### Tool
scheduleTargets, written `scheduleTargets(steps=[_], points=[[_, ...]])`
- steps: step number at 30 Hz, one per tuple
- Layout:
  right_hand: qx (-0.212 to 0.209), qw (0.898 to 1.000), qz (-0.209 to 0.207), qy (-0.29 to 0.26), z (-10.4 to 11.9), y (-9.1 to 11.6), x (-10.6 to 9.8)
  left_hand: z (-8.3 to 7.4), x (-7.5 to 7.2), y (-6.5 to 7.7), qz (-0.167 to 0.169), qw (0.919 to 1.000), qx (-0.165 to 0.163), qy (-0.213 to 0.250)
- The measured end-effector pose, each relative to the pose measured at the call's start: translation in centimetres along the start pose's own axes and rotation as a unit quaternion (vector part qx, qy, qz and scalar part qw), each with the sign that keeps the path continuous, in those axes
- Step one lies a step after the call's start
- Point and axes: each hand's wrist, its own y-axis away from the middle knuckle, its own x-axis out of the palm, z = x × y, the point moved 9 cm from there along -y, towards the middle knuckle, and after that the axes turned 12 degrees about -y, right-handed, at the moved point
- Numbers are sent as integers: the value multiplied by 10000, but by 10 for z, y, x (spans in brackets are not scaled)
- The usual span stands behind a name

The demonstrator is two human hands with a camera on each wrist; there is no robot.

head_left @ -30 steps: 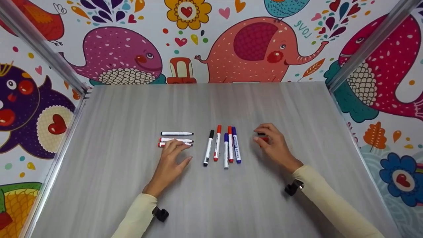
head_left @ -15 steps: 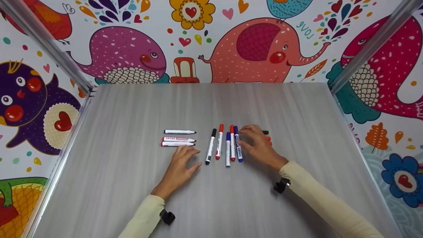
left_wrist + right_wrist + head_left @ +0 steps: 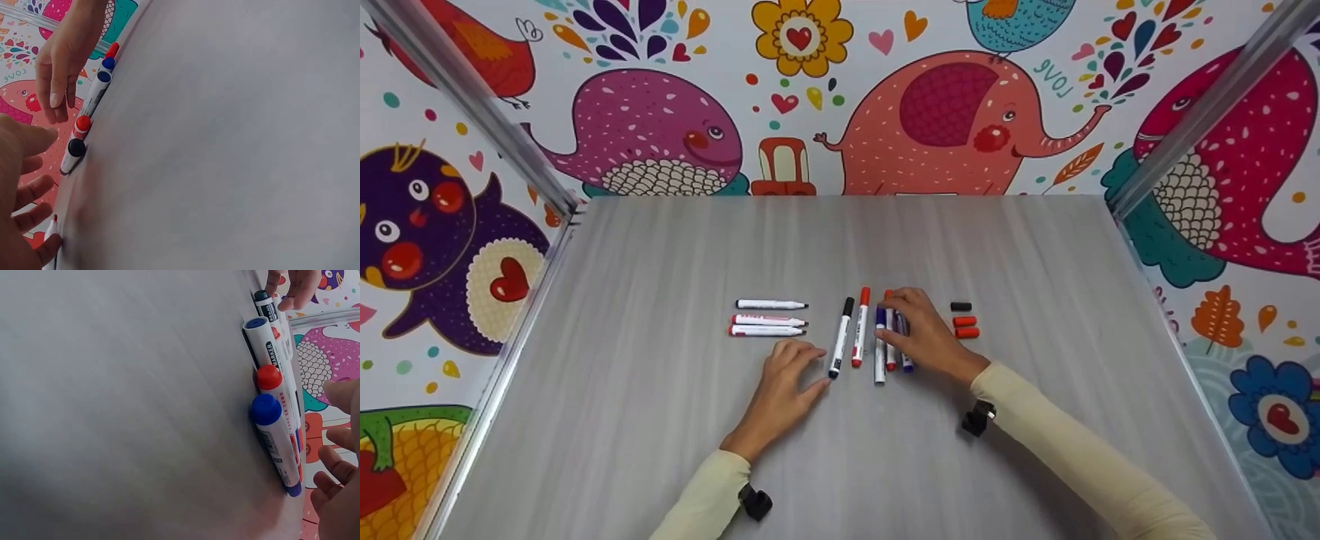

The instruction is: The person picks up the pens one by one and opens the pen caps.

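My left hand (image 3: 784, 386), fingers loosely bent, holds nothing; its thumb tip lies right by the lower end of a black-capped marker (image 3: 842, 337). Over the right part of the marker row hovers my right hand (image 3: 922, 337), fingers spread from the thumb. Beneath it lie a blue-capped marker (image 3: 880, 364), a red-capped marker (image 3: 891, 358) and another blue marker (image 3: 907, 366), their upper parts partly hidden. In the right wrist view, that hand's fingers (image 3: 337, 467) stay apart from the blue marker (image 3: 275, 439). A red-capped marker (image 3: 861, 330) lies between the black and blue ones.
Left of the row, a black uncapped marker (image 3: 771, 304) and two red-ended uncapped markers lie sideways. One black cap (image 3: 961, 307) and two red caps (image 3: 965, 321) lie right of my right hand. Cartoon-printed walls (image 3: 645, 127) enclose the grey table (image 3: 840, 465).
My right hand has moved left from the caps to above the blue and red markers, uncovering the caps. My left hand has drawn off the uncapped markers, toward the black-capped one.
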Motion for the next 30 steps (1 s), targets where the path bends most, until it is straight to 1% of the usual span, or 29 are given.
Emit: scheduleTargets(steps=[4,6,10,13,20,27,30], points=[[-114,9999,73,100,2,-7,6,0,3,1,-183,9997,-66,-124],[-140,9997,89,159,2,-11,8,0,5,2,-215,9995,-134,-193],[-54,9997,132,201,0,-17,13,0,9,3,-180,9991,-315,-229],[-18,9997,156,180,-1,-21,17,0,11,3,-175,9988,-394,-229],[-355,9989,30,292,3,-33,21,-1,13,1,-252,9986,-293,-352],[-238,9991,44,342,-5,-39,28,-4,19,-1,-209,9980,-267,-528],[-267,9993,-8,275,-8,-41,30,-6,19,-1,-223,9974,-252,-635]])
